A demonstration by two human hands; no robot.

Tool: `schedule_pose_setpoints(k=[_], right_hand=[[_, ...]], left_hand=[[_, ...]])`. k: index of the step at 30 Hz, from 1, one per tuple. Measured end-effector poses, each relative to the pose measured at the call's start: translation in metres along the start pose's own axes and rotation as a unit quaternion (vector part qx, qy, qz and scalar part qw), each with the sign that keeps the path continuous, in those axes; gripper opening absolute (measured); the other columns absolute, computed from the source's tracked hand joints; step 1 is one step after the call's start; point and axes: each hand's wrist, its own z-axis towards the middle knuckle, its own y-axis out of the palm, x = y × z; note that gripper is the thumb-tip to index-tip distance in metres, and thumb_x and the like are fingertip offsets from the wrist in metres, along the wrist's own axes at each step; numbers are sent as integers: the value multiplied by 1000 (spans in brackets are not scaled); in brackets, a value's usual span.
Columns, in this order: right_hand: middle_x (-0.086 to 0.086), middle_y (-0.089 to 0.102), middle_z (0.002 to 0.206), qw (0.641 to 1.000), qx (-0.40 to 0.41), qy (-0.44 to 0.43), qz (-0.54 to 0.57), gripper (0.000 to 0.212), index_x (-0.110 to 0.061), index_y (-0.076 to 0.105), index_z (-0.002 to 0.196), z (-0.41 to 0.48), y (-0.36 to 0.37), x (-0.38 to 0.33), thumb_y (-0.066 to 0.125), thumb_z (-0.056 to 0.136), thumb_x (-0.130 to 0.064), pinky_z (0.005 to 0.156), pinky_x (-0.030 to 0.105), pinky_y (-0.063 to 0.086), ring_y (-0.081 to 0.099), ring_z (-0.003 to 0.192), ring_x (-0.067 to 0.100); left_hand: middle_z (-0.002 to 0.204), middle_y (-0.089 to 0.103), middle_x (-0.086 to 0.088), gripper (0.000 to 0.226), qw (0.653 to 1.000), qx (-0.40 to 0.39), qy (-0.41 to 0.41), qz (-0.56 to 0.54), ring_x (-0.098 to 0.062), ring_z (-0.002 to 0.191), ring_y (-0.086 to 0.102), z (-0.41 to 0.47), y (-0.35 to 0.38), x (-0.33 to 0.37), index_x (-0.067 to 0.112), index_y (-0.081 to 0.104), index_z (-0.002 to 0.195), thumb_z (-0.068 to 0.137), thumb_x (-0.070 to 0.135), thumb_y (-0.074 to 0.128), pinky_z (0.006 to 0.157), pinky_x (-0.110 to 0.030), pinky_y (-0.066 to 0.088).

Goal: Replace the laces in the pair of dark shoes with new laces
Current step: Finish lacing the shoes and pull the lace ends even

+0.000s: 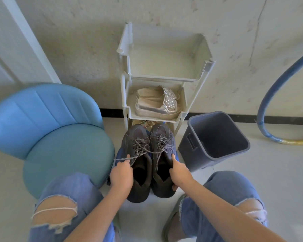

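The left hand (121, 174) grips the left shoe (142, 173), the right hand (180, 172) the right shoe (162, 179); old laces (144, 147) crossing between them may snag on separation.

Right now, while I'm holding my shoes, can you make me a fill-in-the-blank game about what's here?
1. The left hand and right hand hold ___ dark shoes.
2. The chair near the left hand is coloured ___.
3. The grey bin stands to the ___ of the dark shoes.
4. The sandals sit on the ___ shelf of the rack.
Missing words: two; blue; right; middle.
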Motion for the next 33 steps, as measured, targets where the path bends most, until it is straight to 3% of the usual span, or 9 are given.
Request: schedule_pose_setpoints(k=[4,9,13,15,18,20,23,29,33], right_hand=[[22,64,104,994,46,-50,83,71,-26,-5,154,-38,-23,1,30,97,-2,71,43,59,70,76,37],[14,66,96,971,141,-150,118,72,-34,0,153,-95,-73,-3,36,95,-8,69,38,58,69,67,28],[16,68,86,945,205,-224,122,71,-29,3,154,-119,-131,-23,38,95,-7,73,38,57,68,64,26],[13,67,83,934,245,-242,98,68,-24,5,154,-116,-165,-39,38,97,-8,66,30,56,66,61,22],[8,64,84,916,294,-254,97,66,-25,7,154,-97,-217,-67,37,97,-10,46,12,41,57,55,9],[14,65,102,905,323,-257,102,66,-24,10,154,-79,-249,-81,38,96,-9,51,15,39,56,68,15],[20,61,117,898,345,-255,99,69,-22,8,154,-47,-293,-101,39,95,-6,70,24,39,58,90,30],[24,61,119,928,288,-218,94,75,-28,-6,153,7,-342,-134,34,96,-1,83,37,53,64,96,40],[24,54,129,945,254,-191,76,89,-26,-10,153,28,-345,-143,47,92,6,92,47,51,62,101,42]], left_hand=[[124,58,-6,56,996,60,37,-63,-23,110,57,-24,-36,3,28,19,151,100,20,41,87,-31,43],[114,62,-10,61,975,149,95,-132,-25,102,59,-64,-109,10,29,18,150,97,17,46,82,-30,41],[110,61,-11,58,954,229,129,-147,-27,99,58,-70,-175,31,29,23,149,97,17,46,72,-29,38],[108,63,-14,55,941,262,142,-159,-32,101,58,-60,-207,45,26,28,149,98,17,46,75,-33,39],[107,65,-11,54,924,295,163,-182,-30,95,60,-29,-254,71,26,28,149,98,17,44,69,-30,38],[110,64,-11,54,914,312,173,-193,-29,93,60,-3,-280,90,28,28,149,98,15,43,68,-31,40],[117,63,-12,54,910,324,173,-190,-33,99,59,40,-311,119,29,29,148,98,13,41,74,-34,42],[116,63,-14,55,915,312,151,-204,-35,99,60,123,-325,153,29,27,149,99,11,39,75,-37,44],[120,61,-14,56,917,306,142,-214,-34,102,59,151,-310,154,28,26,149,99,8,40,83,-41,47]])
